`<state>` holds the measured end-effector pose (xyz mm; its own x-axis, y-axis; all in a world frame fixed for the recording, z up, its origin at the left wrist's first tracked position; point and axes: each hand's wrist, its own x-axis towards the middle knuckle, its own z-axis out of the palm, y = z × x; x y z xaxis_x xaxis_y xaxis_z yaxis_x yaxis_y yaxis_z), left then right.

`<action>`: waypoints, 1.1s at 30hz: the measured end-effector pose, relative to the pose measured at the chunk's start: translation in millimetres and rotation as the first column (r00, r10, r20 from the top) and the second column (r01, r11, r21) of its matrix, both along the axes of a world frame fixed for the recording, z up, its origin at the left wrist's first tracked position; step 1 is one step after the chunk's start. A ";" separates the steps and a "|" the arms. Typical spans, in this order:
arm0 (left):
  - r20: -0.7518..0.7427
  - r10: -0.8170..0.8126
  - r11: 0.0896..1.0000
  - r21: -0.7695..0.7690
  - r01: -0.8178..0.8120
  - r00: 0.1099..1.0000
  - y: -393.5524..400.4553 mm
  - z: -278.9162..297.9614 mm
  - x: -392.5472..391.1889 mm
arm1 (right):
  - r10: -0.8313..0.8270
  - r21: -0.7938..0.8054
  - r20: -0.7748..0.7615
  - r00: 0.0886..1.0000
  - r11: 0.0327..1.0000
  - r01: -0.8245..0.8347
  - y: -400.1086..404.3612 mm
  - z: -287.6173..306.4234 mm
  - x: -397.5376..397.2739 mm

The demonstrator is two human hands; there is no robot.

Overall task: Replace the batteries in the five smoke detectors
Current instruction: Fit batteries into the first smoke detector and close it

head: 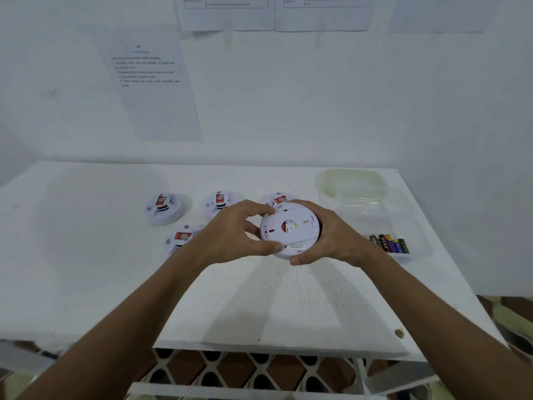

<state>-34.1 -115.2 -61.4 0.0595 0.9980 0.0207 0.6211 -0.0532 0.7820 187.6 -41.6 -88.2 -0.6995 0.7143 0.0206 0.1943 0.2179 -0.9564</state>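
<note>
I hold a round white smoke detector (pixel 290 228) above the table, its back plate facing me with a red spot in the middle. My left hand (pixel 233 233) grips its left rim with thumb and fingers. My right hand (pixel 331 235) wraps its right side from below. Other white detectors with red labels lie on the table: one at the far left (pixel 164 207), one in the middle (pixel 217 202), one partly hidden behind the held one (pixel 277 199), and one nearer me (pixel 180 238) partly under my left wrist.
A clear plastic tray (pixel 415 226) at the right holds several coloured batteries (pixel 389 243). A second clear container (pixel 350 183) stands behind it. The white table (pixel 259 298) ends at its front edge near me. Printed sheets hang on the wall (pixel 150 88).
</note>
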 end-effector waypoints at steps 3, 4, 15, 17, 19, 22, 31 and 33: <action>-0.075 -0.031 0.999 0.020 0.033 0.997 1.9 0.9 -3.1 | 0.001 0.005 0.020 1.000 1.000 -0.001 -1.3 0.4 -2.1; -0.114 -0.045 0.998 0.039 0.050 0.992 2.5 0.6 -2.8 | 0.003 0.008 0.025 1.000 1.000 -0.003 -2.2 0.2 -2.8; -0.473 -0.132 0.974 0.100 0.202 0.871 2.3 -2.7 0.6 | 0.000 0.038 0.057 0.998 0.999 -0.002 -11.3 -8.7 -12.4; -0.458 -0.137 0.971 0.115 0.211 0.878 2.9 -3.9 -2.4 | 0.004 0.029 0.051 0.999 1.000 -0.005 -11.9 -9.3 -12.8; -0.444 -0.144 0.966 0.130 0.222 0.885 4.4 -5.6 -7.0 | 0.012 0.027 0.057 0.998 1.000 -0.013 -11.4 -10.6 -14.0; -0.445 -0.142 0.961 0.153 0.231 0.884 4.9 -6.8 -10.8 | 0.005 0.037 0.082 0.997 0.999 -0.008 -9.3 -12.8 -16.1; -0.470 -0.073 0.957 0.215 0.194 0.880 0.6 -17.4 -21.0 | -0.077 0.075 0.140 0.987 0.995 0.067 -10.0 -23.5 -21.2; -0.429 -0.052 0.957 0.236 0.167 0.902 2.2 -21.2 -30.5 | -0.097 0.026 0.100 0.990 0.995 0.095 -11.3 -24.2 -17.9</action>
<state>-64.6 -113.0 -82.6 0.2287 0.9464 0.2281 0.8626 -0.3056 0.4032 169.7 -52.9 -112.4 -0.6272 0.7783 -0.0306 0.3107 0.2140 -0.9261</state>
